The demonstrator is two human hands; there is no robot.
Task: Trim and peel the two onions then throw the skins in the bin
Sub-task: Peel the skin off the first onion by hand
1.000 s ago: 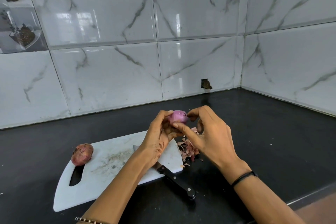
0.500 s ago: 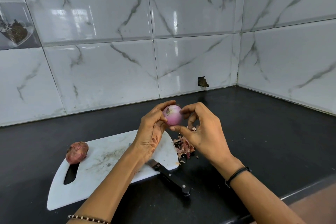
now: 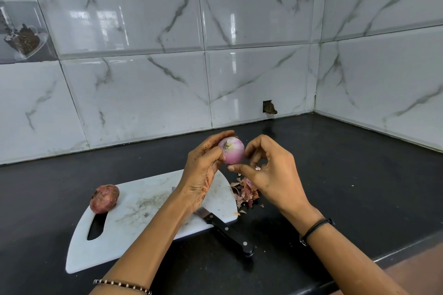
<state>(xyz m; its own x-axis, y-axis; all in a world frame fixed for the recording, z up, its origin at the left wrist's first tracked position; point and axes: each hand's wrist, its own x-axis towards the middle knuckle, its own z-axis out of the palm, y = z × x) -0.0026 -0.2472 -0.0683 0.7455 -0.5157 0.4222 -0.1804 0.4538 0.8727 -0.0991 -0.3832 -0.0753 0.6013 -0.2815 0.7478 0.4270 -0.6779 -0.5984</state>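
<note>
Pink onion: peeled and glossy, held in the air between both hands over the far right end of the board, with its trimmed root end turned toward the camera.
Left hand: the fingers curl round the far left side of the pink onion, and the thumb presses on its near face.
Right hand: the thumb tip sits under the onion and the curled fingers touch its right side, pinching it.
Brown onion: unpeeled, lying on the left end of the board, just on the far side of the handle slot.
Cutting board: white and scuffed, flat on the black counter.
Knife: the black handle juts off the board's near right edge, and the blade is mostly hidden under the left wrist.
Skins: a loose heap on the counter, just beside the board's right edge.
</note>
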